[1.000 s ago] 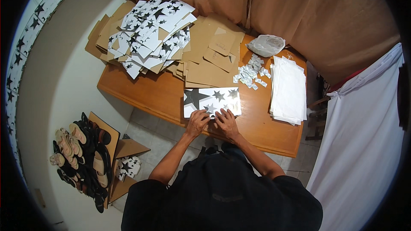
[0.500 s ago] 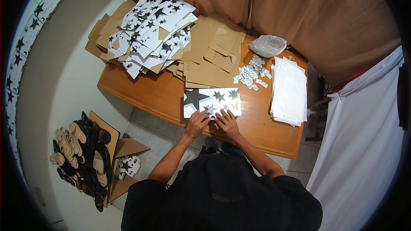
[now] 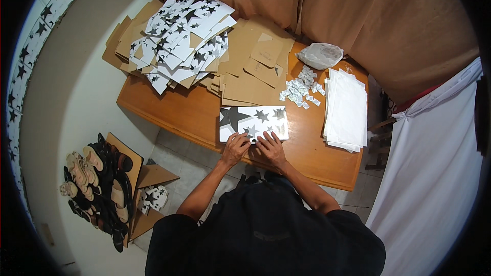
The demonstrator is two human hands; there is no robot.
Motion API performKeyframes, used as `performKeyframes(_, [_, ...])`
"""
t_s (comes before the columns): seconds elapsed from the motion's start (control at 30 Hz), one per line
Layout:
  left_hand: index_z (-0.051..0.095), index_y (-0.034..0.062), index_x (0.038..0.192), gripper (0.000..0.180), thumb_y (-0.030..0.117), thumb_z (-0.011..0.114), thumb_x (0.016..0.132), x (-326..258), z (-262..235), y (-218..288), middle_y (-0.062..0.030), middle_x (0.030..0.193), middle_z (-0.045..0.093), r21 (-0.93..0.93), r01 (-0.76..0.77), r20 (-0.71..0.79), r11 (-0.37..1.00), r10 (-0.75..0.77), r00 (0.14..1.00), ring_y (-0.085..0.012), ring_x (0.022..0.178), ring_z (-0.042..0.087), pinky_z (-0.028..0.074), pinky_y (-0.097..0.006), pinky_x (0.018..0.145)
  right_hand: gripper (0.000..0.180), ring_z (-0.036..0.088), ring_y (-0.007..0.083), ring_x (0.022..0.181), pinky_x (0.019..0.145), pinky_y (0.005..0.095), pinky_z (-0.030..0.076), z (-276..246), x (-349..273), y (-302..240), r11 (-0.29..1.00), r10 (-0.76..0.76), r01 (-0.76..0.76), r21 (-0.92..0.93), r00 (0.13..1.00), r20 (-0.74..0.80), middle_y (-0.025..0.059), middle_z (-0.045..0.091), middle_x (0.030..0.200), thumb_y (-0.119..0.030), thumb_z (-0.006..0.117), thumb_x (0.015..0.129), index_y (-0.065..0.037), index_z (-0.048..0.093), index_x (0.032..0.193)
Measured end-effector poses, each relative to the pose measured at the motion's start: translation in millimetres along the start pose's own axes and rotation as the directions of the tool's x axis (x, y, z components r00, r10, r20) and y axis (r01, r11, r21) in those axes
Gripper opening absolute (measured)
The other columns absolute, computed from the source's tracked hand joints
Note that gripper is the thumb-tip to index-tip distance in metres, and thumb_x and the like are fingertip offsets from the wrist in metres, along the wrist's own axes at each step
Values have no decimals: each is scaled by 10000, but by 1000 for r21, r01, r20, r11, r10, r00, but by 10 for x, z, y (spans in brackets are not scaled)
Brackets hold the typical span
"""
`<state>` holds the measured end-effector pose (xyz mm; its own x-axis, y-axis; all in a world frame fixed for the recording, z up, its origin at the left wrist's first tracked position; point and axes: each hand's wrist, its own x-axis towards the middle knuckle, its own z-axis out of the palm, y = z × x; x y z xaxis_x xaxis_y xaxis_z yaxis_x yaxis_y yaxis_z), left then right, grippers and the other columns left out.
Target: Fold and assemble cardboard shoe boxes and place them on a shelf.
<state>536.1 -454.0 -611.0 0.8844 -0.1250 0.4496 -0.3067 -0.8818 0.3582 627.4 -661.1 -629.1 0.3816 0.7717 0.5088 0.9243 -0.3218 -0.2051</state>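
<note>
A white cardboard box printed with black and grey stars lies closed at the table's front edge, its long side toward me. My left hand grips the near edge left of the middle, fingers bent over the top. Just to the right, my right hand holds the same edge, its fingers spread on the lid. Both thumbs are at the box's front side, partly hidden. Between the hands a small dark notch shows in that side.
On the wooden table are star-printed flat cartons, brown cardboard sheets, small white sachets, a clear plastic bag and white paper sheets. A rack of shoes stands at lower left.
</note>
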Motion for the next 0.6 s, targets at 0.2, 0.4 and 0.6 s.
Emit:
performKeyframes(0.2, [714, 69, 984, 201, 54, 767, 791, 5, -14, 18, -48, 1037, 687, 1, 0, -4, 1000, 0, 1000, -247, 1172, 631, 440, -483, 1043, 252, 561, 325, 1301, 1113, 556, 393, -28, 47, -37, 1000, 18, -18, -4, 1000, -21, 64, 673, 1283, -144, 751, 830, -85, 736, 1075])
performKeyframes(0.4, [713, 62, 967, 191, 58, 771, 785, -44, 70, -13, -54, 1037, 699, 25, 4, -14, 1000, -3, 1000, -246, 1137, 649, 442, -484, 1048, 288, 551, 300, 1315, 1110, 549, 396, -21, 46, -30, 999, 26, -26, -18, 1000, -13, 52, 674, 1284, -183, 743, 826, -96, 727, 1100])
performKeyframes(0.6, [707, 56, 978, 207, 59, 772, 781, -40, 87, -45, -59, 1038, 706, 49, -18, -14, 999, 19, 1000, -244, 1102, 664, 452, -471, 1046, 301, 581, 273, 1265, 1084, 558, 405, -2, 43, 7, 999, 17, -18, -39, 1000, -19, 34, 682, 1253, -208, 757, 805, -96, 727, 1083])
